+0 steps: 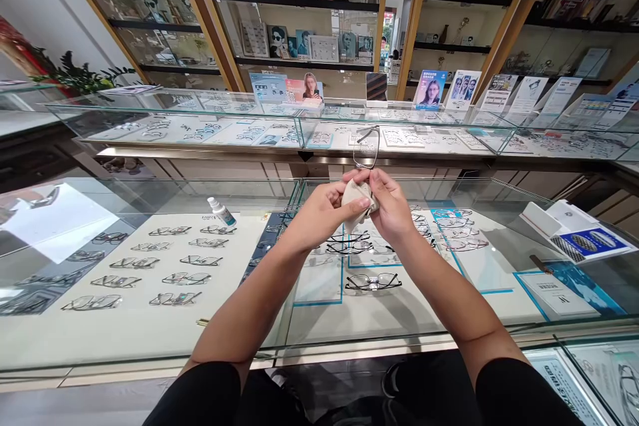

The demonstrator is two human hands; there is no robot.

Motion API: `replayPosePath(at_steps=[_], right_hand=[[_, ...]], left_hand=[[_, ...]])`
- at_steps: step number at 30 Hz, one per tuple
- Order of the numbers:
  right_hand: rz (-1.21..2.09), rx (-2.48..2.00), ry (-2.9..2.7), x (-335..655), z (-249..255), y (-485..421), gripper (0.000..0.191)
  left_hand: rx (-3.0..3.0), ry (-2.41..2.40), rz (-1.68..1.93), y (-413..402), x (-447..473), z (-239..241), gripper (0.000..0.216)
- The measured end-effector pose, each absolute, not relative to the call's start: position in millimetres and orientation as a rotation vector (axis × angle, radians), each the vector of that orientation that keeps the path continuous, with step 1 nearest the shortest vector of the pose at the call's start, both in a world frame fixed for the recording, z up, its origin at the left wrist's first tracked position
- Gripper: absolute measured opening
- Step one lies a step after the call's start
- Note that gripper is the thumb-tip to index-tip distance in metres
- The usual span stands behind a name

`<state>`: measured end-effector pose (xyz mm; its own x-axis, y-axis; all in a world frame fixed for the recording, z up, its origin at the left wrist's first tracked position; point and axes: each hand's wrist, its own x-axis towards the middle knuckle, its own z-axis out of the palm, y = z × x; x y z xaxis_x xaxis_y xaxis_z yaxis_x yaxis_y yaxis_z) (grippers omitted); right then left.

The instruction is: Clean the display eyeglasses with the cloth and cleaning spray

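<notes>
My left hand [319, 213] is closed on a beige cleaning cloth [352, 193], its thumb pressing the folds. The cloth is bunched around the lower part of a pair of eyeglasses [367, 148]. One thin-rimmed lens stands up above my fingers, with a dark temple arm behind it; the other lens is hidden by the cloth and hands. My right hand [393, 210] pinches the eyeglasses beside the cloth. Both hands are raised over the glass display counter [319, 326].
A small white spray bottle [221, 212] stands on the counter at left, near a white paper sheet [64, 216]. An opened white-and-blue box [582, 233] sits at right. Rows of eyeglasses lie under the glass. Another display case [224, 136] and shelves are behind.
</notes>
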<state>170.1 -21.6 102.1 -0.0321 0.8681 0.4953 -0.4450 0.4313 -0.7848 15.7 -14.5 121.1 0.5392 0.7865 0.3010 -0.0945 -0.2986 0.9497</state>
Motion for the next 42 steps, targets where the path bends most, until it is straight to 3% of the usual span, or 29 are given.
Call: replayPosePath(at_steps=[13,29,35,42], right_hand=[[1.245,-0.466,-1.029,175.6,107.5,-22.5,0.032],[1.149,-0.423,-1.134,170.6,107.5,-32.2,0.026],[1.100,-0.455,-1.169,177.7,112.9,-31.0,0.028],[1.127,-0.464,-1.094,185.8,114.1,-24.8,0.030]], left_hand=[[1.713,0.551,1.186,-17.6,31.5,108.1,0.052],[1.570,0.704,1.501,-18.1,45.7,100.3,0.065],[1.599,0.648,1.318,-9.8,40.4,98.5,0.065],[1.562,0.423,0.997,-6.8,20.9,109.8,0.047]])
